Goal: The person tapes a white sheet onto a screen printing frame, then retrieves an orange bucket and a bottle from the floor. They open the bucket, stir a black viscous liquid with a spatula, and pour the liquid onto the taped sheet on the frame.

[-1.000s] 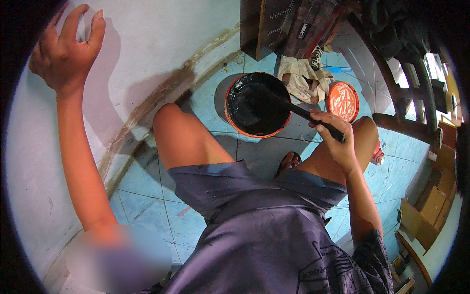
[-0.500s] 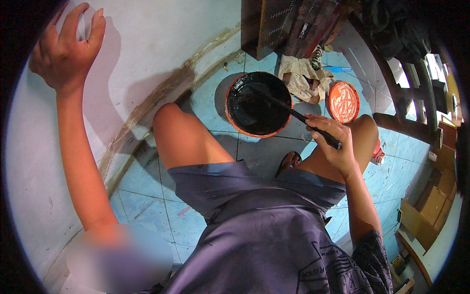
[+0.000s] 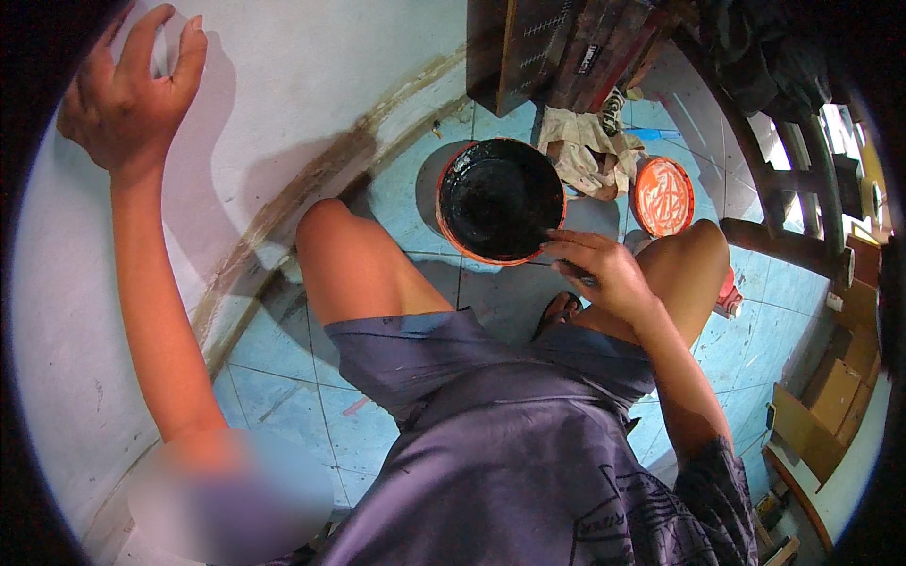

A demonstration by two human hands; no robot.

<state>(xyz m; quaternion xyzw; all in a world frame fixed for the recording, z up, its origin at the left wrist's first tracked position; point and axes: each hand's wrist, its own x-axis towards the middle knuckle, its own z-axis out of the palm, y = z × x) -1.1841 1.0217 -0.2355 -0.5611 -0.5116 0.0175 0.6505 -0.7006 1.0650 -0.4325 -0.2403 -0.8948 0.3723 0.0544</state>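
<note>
Bucket (image 3: 487, 257): before you, on tiles (image 3: 349, 424).
Right hand (image 3: 607, 274): closed round the dark handle (image 3: 589, 280), beside the bucket.
Left hand (image 3: 132, 104): loosely spread by the wall (image 3: 302, 75); contact unclear.
Handle: move gently; don't tip the bucket.

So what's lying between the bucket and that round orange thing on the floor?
In the head view, a beige cloth lies between the bucket and the round orange thing, on the tiled floor.
</note>
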